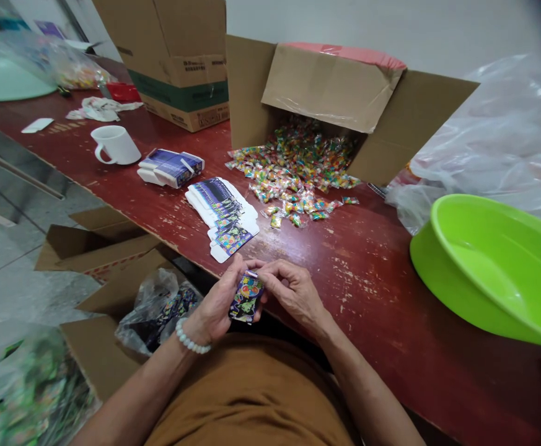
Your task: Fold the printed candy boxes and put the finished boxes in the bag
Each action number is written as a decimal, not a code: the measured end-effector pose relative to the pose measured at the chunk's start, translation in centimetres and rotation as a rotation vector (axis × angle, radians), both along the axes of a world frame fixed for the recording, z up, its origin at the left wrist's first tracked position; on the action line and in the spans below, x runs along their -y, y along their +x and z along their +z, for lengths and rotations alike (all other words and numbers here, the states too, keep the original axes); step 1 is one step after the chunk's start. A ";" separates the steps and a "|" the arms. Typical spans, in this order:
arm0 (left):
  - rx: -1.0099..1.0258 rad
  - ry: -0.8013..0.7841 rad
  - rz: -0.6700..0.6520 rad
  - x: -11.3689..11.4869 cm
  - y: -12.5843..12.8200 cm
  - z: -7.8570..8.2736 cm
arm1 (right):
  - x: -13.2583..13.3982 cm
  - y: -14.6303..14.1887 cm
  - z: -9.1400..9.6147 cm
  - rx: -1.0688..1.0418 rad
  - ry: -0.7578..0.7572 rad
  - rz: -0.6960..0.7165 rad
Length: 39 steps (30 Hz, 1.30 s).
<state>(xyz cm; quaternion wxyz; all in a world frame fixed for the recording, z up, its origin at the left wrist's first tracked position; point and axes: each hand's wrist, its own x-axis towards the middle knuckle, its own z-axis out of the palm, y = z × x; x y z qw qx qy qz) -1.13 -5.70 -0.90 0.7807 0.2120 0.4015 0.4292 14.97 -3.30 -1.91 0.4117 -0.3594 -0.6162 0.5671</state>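
My left hand [224, 294], with a bead bracelet at the wrist, is wrapped round a small dark printed candy box [246, 298] held upright just off the table's front edge. The fingers of my right hand [293, 288] are pinched at the box's top end, where a bit of white flap shows. Just beyond my hands, a fanned row of flat, unfolded candy boxes [226, 214] lies on the red table [358, 272]. Behind that row, small wrapped candies [293, 186] spill from a cardboard box [330, 93] tipped on its side.
A stack of purple boxes [172, 167] and a white mug [115, 145] stand to the left. A green basin [484, 272] sits at the right beside clear plastic sheeting [497, 136]. Below, an open carton [98, 347] holds a bag of filled dark packs [172, 313].
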 end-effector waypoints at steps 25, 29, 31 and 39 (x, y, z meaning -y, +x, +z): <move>0.215 -0.144 0.138 -0.6 -0.3 -1.4 | 1.6 -1.6 -2.4 0.375 0.489 0.050; 0.208 -0.102 0.208 -0.2 -0.5 -2.3 | 1.4 -2.8 -2.6 0.529 0.612 -0.014; 0.152 -0.040 0.264 0.1 -0.8 -2.7 | 1.2 -3.6 -2.9 0.562 0.620 -0.014; -1.117 0.221 0.352 3.7 -13.5 -5.6 | -0.2 -2.9 -4.8 0.464 0.470 0.078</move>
